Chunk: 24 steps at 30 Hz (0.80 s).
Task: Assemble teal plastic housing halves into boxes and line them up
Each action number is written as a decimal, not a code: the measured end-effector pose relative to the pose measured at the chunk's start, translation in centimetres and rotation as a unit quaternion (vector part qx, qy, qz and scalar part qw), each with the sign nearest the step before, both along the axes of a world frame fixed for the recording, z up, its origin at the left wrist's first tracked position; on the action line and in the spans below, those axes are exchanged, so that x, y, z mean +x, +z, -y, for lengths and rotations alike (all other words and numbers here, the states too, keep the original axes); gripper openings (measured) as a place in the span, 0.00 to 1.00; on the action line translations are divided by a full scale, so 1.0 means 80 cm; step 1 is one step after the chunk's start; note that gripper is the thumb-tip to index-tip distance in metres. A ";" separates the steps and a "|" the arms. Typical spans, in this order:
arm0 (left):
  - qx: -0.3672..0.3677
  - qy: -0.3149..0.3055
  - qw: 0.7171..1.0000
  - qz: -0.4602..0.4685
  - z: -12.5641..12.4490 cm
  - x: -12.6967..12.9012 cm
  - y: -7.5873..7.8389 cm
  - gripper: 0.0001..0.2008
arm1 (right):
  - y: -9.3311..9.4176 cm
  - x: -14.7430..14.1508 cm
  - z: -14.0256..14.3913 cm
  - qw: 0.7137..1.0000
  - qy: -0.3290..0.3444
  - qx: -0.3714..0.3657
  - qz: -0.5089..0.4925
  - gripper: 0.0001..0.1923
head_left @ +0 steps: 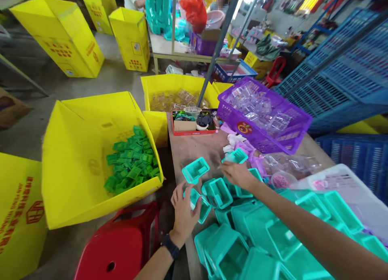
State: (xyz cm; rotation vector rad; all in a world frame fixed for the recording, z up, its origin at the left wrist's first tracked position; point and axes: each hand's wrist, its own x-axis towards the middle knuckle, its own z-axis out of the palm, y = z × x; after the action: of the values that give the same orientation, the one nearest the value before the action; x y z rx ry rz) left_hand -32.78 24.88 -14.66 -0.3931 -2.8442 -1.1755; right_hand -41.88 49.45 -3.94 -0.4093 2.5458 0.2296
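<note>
Head view: our left hand [184,210] closes loosely around a teal tray [200,205] at the table's near edge, thumb and fingers wrapped over its rim. Our right hand [238,174] reaches further out, palm down over the teal pile; we cannot tell whether its fingers pinch anything, since the fingertips are blurred. Just beyond our left hand one loose tray [195,169] sits alone, open side up, and another [218,192] lies between our hands.

What could go wrong: the tray under our left hand overhangs the edge of the table [194,148], so we judge that a slack grip could drop it toward the red stool [121,243] below. The heap near our right forearm is stacked unevenly, and a sweep of that arm could push trays off.

The table is bare brown board, crowded. Beyond our right hand stands a purple basket [257,132] of clear plastic parts; beyond both hands, a small red box [194,124] of odds and ends. Left of our left hand a yellow bin [75,158] holds green pieces [131,164]. Further off are more yellow bins, blue crates and another worktable, on a grey concrete floor.
</note>
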 end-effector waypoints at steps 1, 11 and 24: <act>0.008 0.012 1.000 -0.003 -0.001 0.004 -0.007 0.21 | 0.002 -0.005 -0.014 0.999 -0.024 0.024 -0.009 0.14; 0.007 -0.089 0.995 0.033 -0.017 0.000 -0.005 0.26 | -0.017 0.013 -0.048 0.997 0.035 0.035 0.054 0.06; 0.057 -0.125 0.986 0.098 0.013 -0.035 -0.013 0.26 | -0.026 0.018 -0.089 0.972 -0.197 0.013 0.131 0.13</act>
State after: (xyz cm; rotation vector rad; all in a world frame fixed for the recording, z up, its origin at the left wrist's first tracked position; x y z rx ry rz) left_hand -35.55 23.83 -15.70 -0.6821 -2.9370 -1.4902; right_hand -40.46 56.58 -6.04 0.0774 2.2984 0.0551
